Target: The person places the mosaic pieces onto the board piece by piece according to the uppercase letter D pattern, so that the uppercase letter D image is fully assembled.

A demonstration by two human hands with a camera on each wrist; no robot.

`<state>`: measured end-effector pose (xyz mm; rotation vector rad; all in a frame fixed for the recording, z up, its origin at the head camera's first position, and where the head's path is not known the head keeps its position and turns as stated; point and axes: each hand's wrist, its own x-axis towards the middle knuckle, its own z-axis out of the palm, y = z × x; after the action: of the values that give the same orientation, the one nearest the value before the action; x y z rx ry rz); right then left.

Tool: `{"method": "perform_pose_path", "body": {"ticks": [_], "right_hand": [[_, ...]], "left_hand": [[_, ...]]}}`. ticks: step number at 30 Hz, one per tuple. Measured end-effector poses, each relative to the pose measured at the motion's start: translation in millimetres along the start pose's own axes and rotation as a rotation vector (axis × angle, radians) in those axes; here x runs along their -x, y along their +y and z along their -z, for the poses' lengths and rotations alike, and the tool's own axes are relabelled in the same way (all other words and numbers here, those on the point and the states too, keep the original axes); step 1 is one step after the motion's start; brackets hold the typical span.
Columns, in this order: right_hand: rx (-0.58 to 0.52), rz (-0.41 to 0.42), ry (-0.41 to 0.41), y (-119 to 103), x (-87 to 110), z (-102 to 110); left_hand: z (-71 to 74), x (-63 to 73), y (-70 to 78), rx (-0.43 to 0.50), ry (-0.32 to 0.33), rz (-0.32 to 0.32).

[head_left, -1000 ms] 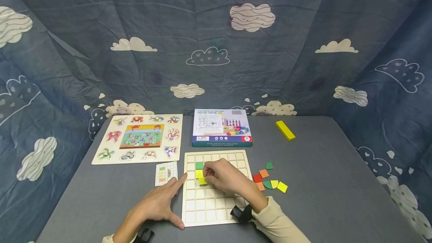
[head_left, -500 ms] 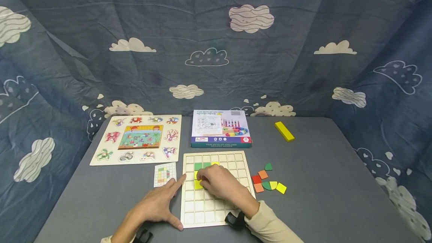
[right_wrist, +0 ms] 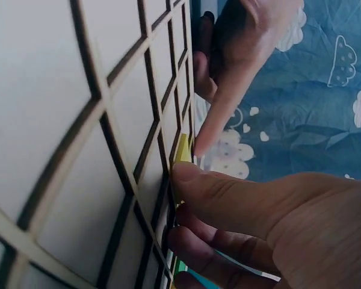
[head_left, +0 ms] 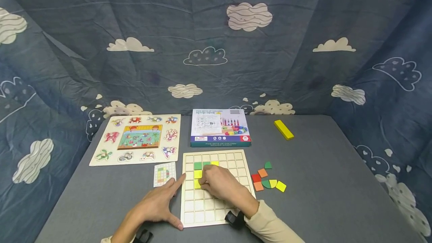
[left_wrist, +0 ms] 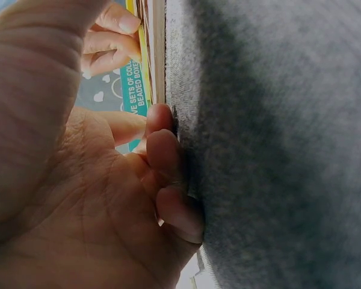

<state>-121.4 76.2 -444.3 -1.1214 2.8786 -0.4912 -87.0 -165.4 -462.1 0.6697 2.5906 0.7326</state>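
Note:
In the head view a wooden grid board (head_left: pixel 209 218) lies at the middle of the table. Green square tiles (head_left: pixel 197 165) and yellow tiles sit in its upper left cells. My right hand (head_left: pixel 221 186) bends over the board, thumb and fingertips at a yellow square tile (head_left: pixel 197 184). The right wrist view shows the thumb against a yellow tile (right_wrist: pixel 183 147), with the other fingers curled below it. My left hand (head_left: pixel 156 203) spreads along the board's left edge, index finger and thumb touching it. In the left wrist view the palm (left_wrist: pixel 90 198) stands beside the board.
Right of the board lie several loose tiles (head_left: pixel 263 173) in red, orange, green and yellow. A small pattern card (head_left: pixel 164 168) is by my left hand. Behind stand a sea-animal puzzle board (head_left: pixel 98 143), a beaded boxes carton (head_left: pixel 221 143) and a yellow block (head_left: pixel 284 129).
My right hand has shifted slightly left and down across the board. The lower yellow tile, skewed a second ago, now lines up beneath the upper one. My left hand keeps its place.

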Motion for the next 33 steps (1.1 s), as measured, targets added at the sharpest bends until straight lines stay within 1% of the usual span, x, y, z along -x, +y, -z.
{"method": "perform_pose_path", "body": {"ticks": [3, 8, 11, 14, 20, 25, 28, 33], "right_hand": [[-0.021, -0.006, -0.032, 1, 0.3, 1], [-0.084, -0.065, -0.085, 1, 1.4, 3], [-0.089, -0.077, -0.087, 0, 3.0, 6], [-0.072, -0.079, -0.080, 0, 4.1, 8], [-0.033, -0.074, -0.094, 3, 4.4, 11], [0.001, -0.038, -0.123, 7, 6.5, 13], [-0.006, -0.019, -0.131, 10, 8.0, 15], [-0.020, -0.014, -0.133, 15, 12.5, 20]], "left_hand": [[0.0, 0.2, 0.3, 0.018, -0.006, 0.012], [-0.1, 1.1, 1.0, 0.044, -0.012, 0.027], [-0.2, 1.4, 0.8, 0.039, -0.009, 0.024], [0.2, 1.9, 0.7, 0.034, -0.001, 0.018], [0.6, 3.1, 1.1, 0.045, 0.006, 0.023], [0.2, 3.2, 1.6, 0.053, -0.008, 0.033], [0.3, 3.5, 2.2, 0.053, -0.005, 0.037], [0.7, 3.3, 2.0, 0.050, -0.004, 0.039]]}}
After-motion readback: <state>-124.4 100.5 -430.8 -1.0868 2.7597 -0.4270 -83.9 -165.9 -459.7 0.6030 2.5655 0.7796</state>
